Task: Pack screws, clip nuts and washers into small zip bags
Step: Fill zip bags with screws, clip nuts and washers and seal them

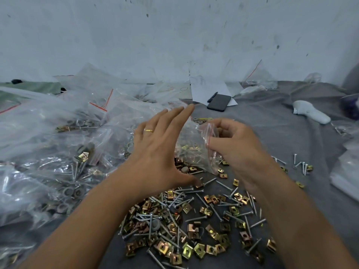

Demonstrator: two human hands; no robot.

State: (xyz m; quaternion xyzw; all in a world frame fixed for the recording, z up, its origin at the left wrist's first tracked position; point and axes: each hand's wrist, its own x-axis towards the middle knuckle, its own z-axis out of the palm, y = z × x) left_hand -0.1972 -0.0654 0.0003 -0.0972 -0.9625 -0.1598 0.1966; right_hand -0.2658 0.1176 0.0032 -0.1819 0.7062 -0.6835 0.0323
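Your right hand (231,144) pinched the small clear red-striped zip bag (196,150), partly filled, at its mouth; your left hand (155,152) hovered flat-fingered beside it, holding nothing. Loose silver screws (219,212) and brass-coloured square clip nuts (200,249) lay below both hands; best hold the mouth wide while feeding.

Just one view here, a head-worn wide-angle cam looking forward and down over a grey cloth-covered surface (272,133). It sits close: both forearms come in from the bottom edge, and the left hand (159,152) and right hand (235,146) land about mid-frame. The loose hardware pile (186,220) is right below the lens. Upper half is all stained white wall (174,35), bowed a bit by the lens. No second view, so no overlap.
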